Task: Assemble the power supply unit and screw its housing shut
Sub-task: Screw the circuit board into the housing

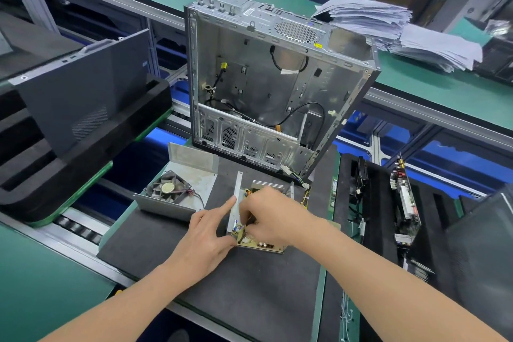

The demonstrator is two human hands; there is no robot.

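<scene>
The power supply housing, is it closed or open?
Open. Its fan cover lies apart to the left, and the circuit board shows bare.

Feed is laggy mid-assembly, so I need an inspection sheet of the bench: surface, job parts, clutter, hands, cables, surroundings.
Surface: dark foam mat on a conveyor pallet.
Job's things: power supply base holding its circuit board; fan cover beside it, left, fan facing up.
Clutter: open computer chassis standing behind them.
Hands: left hand with index finger straight against the base's wall; right hand curled over the board, grip hidden.
Cables: yellow wires trailing off the base's right side.
Surroundings: paper stack far right; side panel left; expansion cards right.
</scene>
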